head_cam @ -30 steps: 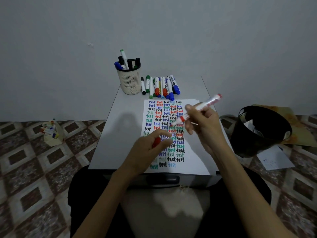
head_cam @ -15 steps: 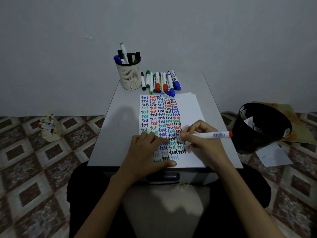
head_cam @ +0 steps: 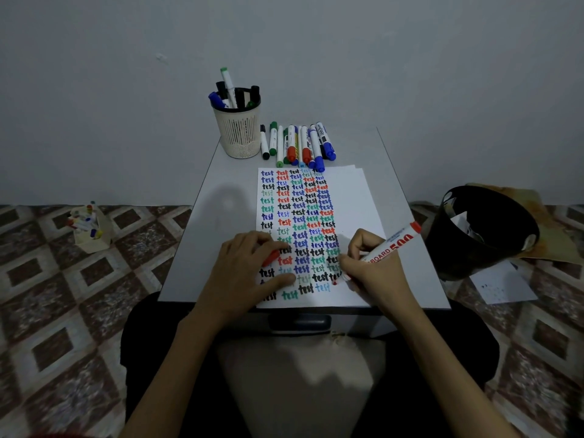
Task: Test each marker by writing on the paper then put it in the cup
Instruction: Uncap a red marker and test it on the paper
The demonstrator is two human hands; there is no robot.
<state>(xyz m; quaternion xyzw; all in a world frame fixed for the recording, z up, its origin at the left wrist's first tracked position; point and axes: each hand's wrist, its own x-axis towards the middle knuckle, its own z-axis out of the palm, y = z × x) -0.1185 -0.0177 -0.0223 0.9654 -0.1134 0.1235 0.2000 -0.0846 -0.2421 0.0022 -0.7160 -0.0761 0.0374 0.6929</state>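
Note:
My right hand (head_cam: 373,273) grips a red whiteboard marker (head_cam: 392,246), uncapped, its tip touching the white paper (head_cam: 350,200) near the lower right of the written rows. My left hand (head_cam: 246,273) lies flat on the paper's lower left and holds the red cap (head_cam: 271,257) under its fingers. The paper is covered with columns of the word "test" in several colours. A cream mesh cup (head_cam: 237,128) stands at the table's far left with several markers in it. A row of capped markers (head_cam: 295,145) lies beside the cup, above the paper.
The small grey table (head_cam: 202,222) stands against a grey wall. A black bin (head_cam: 480,232) sits on the floor at the right, with loose paper (head_cam: 502,287) near it. A small holder of pens (head_cam: 90,226) is on the tiled floor at the left.
My right hand brought the red marker down from mid-air to the paper and its tip now touches the sheet. My left hand settled flat on the paper with the cap.

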